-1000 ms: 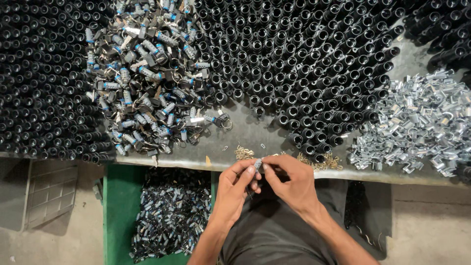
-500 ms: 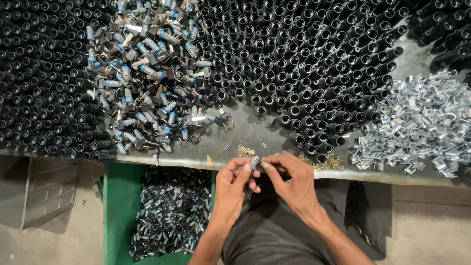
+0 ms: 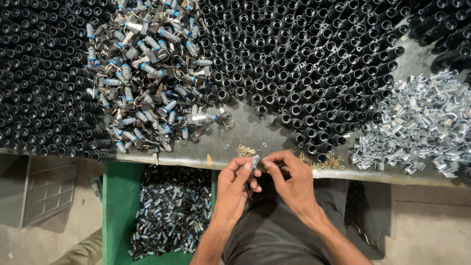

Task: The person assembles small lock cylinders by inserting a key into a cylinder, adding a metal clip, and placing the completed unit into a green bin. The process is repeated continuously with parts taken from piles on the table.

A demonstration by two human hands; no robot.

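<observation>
Small cylinder lock (image 3: 254, 162): one | left hand (image 3: 235, 189) pinches it | right hand (image 3: 292, 181) fingertips pinch its top | green bin (image 3: 115, 211): one

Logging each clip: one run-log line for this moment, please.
left hand: pinches small metal cylinder | right hand: fingertips at its top | setting: bench edge, above green bin

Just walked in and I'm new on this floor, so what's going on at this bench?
A person holds a small silver cylinder between the left hand and right hand, at the edge of the metal table. The table holds rows of black tubes, a heap of keyed cylinders and shiny metal clips. A green bin below holds more parts.
</observation>
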